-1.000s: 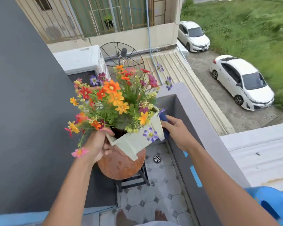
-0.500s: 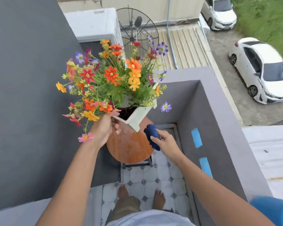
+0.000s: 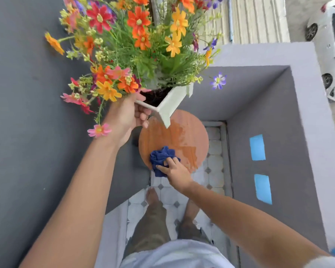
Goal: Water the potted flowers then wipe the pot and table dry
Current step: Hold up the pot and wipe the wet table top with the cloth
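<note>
A: Which step is this?

B: The drying, I'd judge. The left hand (image 3: 127, 117) is clamped on the rim of the white pot (image 3: 169, 106), holding it and its flowers (image 3: 141, 43) lifted clear above the round wooden counter (image 3: 190, 130). The right hand (image 3: 175, 170) has its fingers closed down on a bunched blue cloth (image 3: 160, 158), pressed onto the counter at its near edge.

A: Is the counter still wet?

B: It looks so. A darker, shiny patch runs from under the pot's corner across the middle toward the near right edge, just beside the cloth.

A: So the next move?

B: Probably sweeping the cloth from the near edge over that wet patch toward the far edge, with the pot kept up and out of the way. Holding it by one rim, tilted, risks spilling soil or drips onto the part already wiped.

A: Any brand or writing?

B: None that I can read. The pot is plain, the cloth too, and the two blue tape strips (image 3: 257, 147) on the grey wall carry no text.
</note>
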Motion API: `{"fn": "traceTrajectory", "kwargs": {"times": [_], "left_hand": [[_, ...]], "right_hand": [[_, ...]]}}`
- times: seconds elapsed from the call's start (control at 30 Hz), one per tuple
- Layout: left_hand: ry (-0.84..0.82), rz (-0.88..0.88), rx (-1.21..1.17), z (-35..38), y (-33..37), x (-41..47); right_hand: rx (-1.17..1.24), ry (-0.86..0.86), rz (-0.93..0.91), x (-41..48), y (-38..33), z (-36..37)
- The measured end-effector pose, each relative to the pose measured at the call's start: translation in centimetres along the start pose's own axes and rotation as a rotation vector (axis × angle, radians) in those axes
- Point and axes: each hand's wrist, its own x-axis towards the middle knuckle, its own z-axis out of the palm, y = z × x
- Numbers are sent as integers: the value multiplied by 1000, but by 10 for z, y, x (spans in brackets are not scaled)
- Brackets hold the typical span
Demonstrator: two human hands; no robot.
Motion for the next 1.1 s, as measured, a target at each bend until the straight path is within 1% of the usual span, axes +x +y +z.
{"fn": "traceTrajectory", "kwargs": {"times": [0.07,0.1,0.23,0.27,0.3,0.4,0.53,0.6,0.7,0.77,0.87,0.93,0.97,1.03,1.1], "left_hand": [[17,-9,11,-4,-4,5],[24,-13,11,-6,-6,8],[40,-8,-6,-12,-8,14],[43,-3,-7,-13,-7,14],[48,5,-8,-13,-6,14],[55,32,-21,-12,-1,13],[68,52,-16,-9,4,14],[74,40,-15,-7,7,17],[80,31,-28,-5,12,24],[77,42,-33,-4,16,27],[83,59,-37,-5,18,29],[90,58,-34,-7,19,30],[92,56,-32,-7,19,30],[95,51,-28,-8,18,30],[93,47,-20,-9,19,30]], "right_hand": [[-52,48,30,4,24,-15],[-57,80,93,8,38,-25],[29,226,508,36,92,-74],[35,250,571,44,103,-84],[30,259,593,49,109,-92],[13,220,533,55,104,-95],[12,222,448,39,71,-61],[47,171,319,26,43,-36],[105,73,48,10,-4,-1],[91,3,-111,8,-22,13],[68,-67,-222,27,-16,10],[41,-59,-236,49,3,-7],[31,-27,-201,60,17,-19],[21,69,-39,82,50,-49],[3,167,178,101,80,-77]]}}
